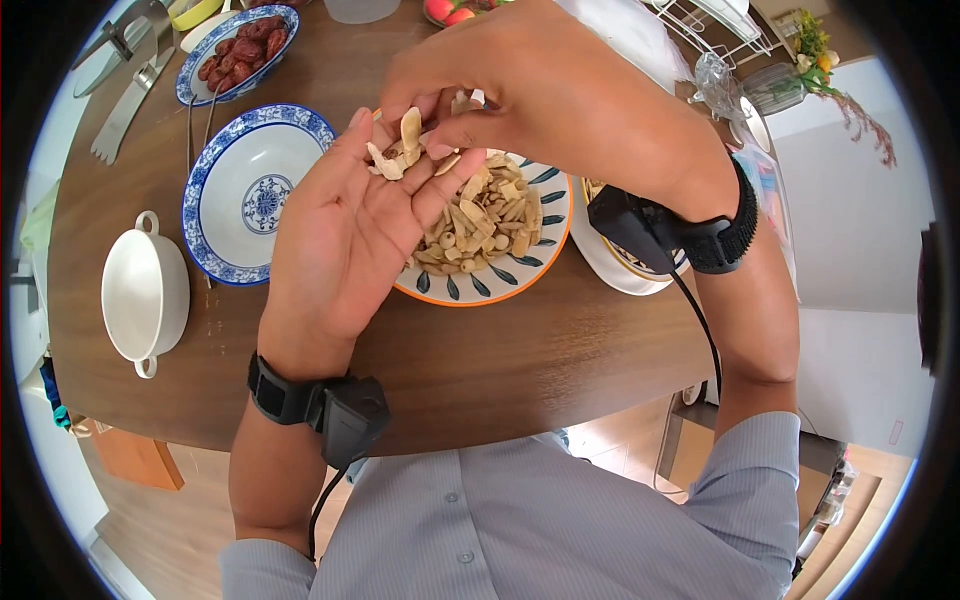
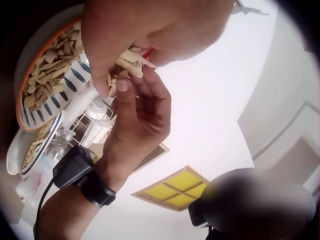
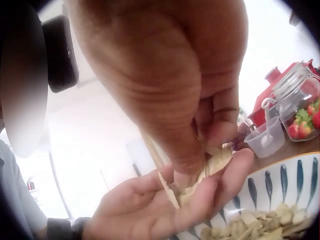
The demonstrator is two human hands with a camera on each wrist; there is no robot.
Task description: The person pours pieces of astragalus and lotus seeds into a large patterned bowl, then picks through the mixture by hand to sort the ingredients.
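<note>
Pale slice (image 1: 411, 130) points forward lengthwise, apparently.

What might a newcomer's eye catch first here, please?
Probably the right hand touching pale, thin slices in the upturned left hand, at the head view's upper centre. Below lies a white, orange-rimmed round plate heaped with similar pieces. Dark red, wrinkled fruit fills a blue-and-white bowl, upper left.

No readable text or labels.
</note>
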